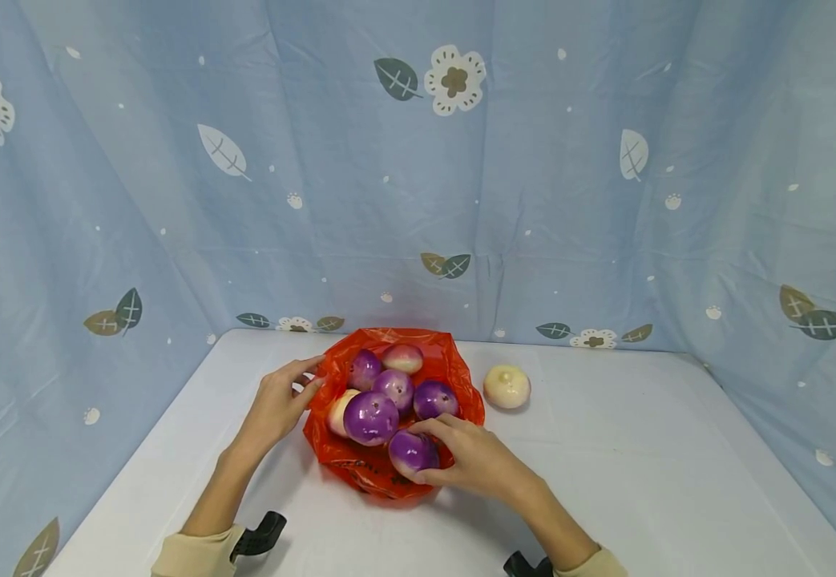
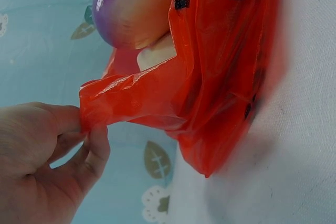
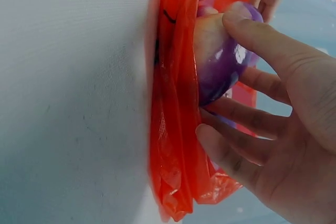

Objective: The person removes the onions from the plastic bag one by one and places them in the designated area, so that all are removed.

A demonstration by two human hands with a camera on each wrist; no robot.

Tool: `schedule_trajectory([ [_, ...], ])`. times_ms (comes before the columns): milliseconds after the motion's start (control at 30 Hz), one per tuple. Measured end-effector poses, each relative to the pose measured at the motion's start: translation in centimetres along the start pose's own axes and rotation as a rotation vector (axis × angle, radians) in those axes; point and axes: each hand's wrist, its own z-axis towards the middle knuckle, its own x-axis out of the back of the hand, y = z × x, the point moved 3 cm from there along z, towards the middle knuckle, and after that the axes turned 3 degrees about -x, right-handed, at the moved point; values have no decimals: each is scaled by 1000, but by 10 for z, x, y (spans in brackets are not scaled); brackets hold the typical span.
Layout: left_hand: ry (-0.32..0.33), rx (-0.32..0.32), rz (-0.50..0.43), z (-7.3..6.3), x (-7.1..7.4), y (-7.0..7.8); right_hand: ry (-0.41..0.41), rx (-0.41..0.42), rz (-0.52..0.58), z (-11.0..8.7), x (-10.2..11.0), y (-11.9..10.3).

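Observation:
A red plastic bag (image 1: 367,478) stands open on the table, heaped with several glossy purple-and-cream turnips (image 1: 370,418). My left hand (image 1: 279,405) is at the bag's left side; in the left wrist view its thumb and fingers pinch the bag's rim (image 2: 107,100). At the front right of the bag, my right hand (image 1: 478,458) holds one turnip (image 1: 410,453) between thumb and fingers. The right wrist view shows the held turnip (image 3: 212,59) at the bag's mouth, purple on one side and cream on the other. Some turnips lower in the bag are hidden.
One pale turnip (image 1: 507,387) lies on the white table (image 1: 627,449), just right of the bag. A blue curtain (image 1: 533,200) with leaves and flowers hangs behind and beside the table. Black straps (image 1: 259,535) are at both wrists.

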Motion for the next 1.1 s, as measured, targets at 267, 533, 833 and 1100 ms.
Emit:
schedule_trajectory([
  [267, -6, 10, 1, -1, 0, 1, 10, 12, -8, 0, -1, -1],
  [533, -4, 3, 2, -1, 1, 2, 3, 36, 12, -1, 2, -1],
  [833, -1, 0, 7, -1, 0, 1, -34, 12, -2, -3, 7, 1],
  [1100, -3, 10, 2, -1, 0, 1, -55, -12, 15, -5, 14, 2],
])
